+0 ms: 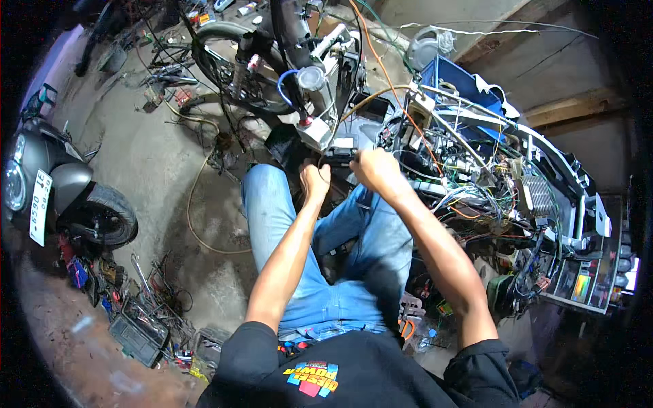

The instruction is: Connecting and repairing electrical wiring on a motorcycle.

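Observation:
I sit with my knees apart before a partly stripped motorcycle, its white-and-black parts (316, 132) between and beyond my hands. A dark box-shaped part (340, 158) with a pale top lies just ahead of my knees. At its left end, my left hand (315, 182) is closed, its fingertips against something dark too small to make out. My right hand (377, 171) is closed at the box's right end, knuckles up; what its fingers grip is hidden beneath them. A clear round cup (311, 78) with a blue hose (284, 87) stands above the box.
A wheel (224, 47) leans at the far left. Tangled wiring (462, 197) and a metal frame (544, 149) crowd the right, beside a blue crate (462, 92). A scooter (58, 180) stands left; tools and a dark case (138, 338) lie near it. A hose (194, 211) curves across the floor.

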Available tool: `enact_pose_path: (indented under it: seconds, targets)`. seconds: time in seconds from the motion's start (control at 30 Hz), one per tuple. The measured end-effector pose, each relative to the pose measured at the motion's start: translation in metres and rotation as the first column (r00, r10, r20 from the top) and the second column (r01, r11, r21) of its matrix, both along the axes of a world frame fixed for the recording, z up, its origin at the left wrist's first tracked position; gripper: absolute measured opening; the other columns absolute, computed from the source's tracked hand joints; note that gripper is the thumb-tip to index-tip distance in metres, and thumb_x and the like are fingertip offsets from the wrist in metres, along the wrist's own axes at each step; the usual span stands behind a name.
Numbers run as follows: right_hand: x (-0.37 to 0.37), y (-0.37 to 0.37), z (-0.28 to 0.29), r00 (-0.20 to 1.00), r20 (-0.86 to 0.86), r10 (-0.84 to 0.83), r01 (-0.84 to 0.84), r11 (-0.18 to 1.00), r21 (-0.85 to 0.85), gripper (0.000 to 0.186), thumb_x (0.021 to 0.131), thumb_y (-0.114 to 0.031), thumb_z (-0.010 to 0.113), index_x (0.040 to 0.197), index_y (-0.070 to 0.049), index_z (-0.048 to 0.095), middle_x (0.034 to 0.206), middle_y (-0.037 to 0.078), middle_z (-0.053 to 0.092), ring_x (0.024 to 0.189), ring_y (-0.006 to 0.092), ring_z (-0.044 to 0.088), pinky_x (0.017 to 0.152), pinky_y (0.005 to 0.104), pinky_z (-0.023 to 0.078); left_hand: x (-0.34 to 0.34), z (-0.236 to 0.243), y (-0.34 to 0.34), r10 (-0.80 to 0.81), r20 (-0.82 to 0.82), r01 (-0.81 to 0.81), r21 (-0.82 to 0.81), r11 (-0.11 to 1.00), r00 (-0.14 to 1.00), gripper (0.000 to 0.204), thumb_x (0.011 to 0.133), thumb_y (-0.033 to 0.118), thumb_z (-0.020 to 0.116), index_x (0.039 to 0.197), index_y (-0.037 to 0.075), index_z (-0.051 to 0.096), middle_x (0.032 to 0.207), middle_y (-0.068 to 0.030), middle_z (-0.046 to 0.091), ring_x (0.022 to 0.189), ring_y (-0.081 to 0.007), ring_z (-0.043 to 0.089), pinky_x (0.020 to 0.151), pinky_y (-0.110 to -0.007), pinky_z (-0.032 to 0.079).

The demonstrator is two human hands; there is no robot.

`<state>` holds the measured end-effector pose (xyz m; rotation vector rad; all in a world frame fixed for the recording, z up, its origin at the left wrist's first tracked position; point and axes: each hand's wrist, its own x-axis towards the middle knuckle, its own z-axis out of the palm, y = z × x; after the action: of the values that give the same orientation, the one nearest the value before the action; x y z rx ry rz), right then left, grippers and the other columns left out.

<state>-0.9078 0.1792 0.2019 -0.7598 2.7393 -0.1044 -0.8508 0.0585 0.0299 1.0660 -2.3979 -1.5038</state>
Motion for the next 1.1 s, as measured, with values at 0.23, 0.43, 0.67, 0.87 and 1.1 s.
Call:
enact_pose_path:
  seconds: [0.23,0.43,0.67,0.87,1.1]
  targets:
    - [-0.044,-0.018,-0.019,0.996,0.065,0.053,-0.056,0.998,0.04,0.029,0.084,-0.026,0.061,0.085,0.001,0.072,0.088,0.029,0.068,0.087,0.042,0.069,0.081,0.0486,0.056,-0.005,0.008,0.003,0.03,-0.013,-0.03,0.044,0.999,0.999,0.042,0.087,0.033,0.065,0.08,-0.008,0.067,0.072,-0.0247,0.068,0.076,-0.037,0.071,0.072,-0.046,0.053]
    - [-0.059,-0.025,-0.021,0.993,0.054,0.106,-0.11,0.991,0.074,0.037,0.082,-0.031,0.064,0.086,0.005,0.071,0.091,0.029,0.068,0.09,0.0419,0.069,0.082,0.0484,0.055,0.012,0.037,0.001,-0.031,-0.142,0.045,0.096,0.994,0.989,0.037,0.089,0.03,0.068,0.089,-0.007,0.068,0.075,-0.0224,0.069,0.068,-0.0316,0.069,0.064,-0.041,0.052]
    - [-0.061,-0.027,-0.015,0.986,0.077,0.147,-0.158,0.973,0.168,0.038,0.082,-0.033,0.066,0.089,0.003,0.071,0.094,0.025,0.07,0.092,0.04,0.069,0.082,0.0472,0.056,0.011,0.04,0.026,-0.031,-0.244,0.085,0.215,0.973,0.969,0.022,0.091,0.02,0.067,0.1,-0.001,0.069,0.077,-0.0157,0.072,0.061,-0.017,0.067,0.058,-0.033,0.051]
    - [-0.069,-0.027,-0.017,0.988,-0.006,0.157,-0.154,0.977,0.145,0.04,0.083,-0.037,0.066,0.087,0.003,0.071,0.09,0.026,0.069,0.089,0.0406,0.069,0.08,0.0486,0.056,0.005,0.04,0.046,-0.05,-0.421,0.03,-0.054,0.998,0.906,0.018,0.089,0.011,0.066,0.105,0.003,0.06,0.085,-0.0218,0.069,0.077,-0.0352,0.07,0.065,-0.038,0.053]
    - [-0.077,-0.028,-0.018,0.987,0.005,0.162,-0.161,0.974,0.158,0.042,0.081,-0.037,0.069,0.087,0.004,0.071,0.09,0.027,0.069,0.089,0.0404,0.069,0.08,0.0477,0.056,0.0,0.048,0.033,-0.062,-0.462,0.037,-0.062,0.997,0.885,0.025,0.089,0.009,0.064,0.114,0.008,0.06,0.089,-0.0171,0.065,0.074,-0.0326,0.065,0.065,-0.04,0.05]
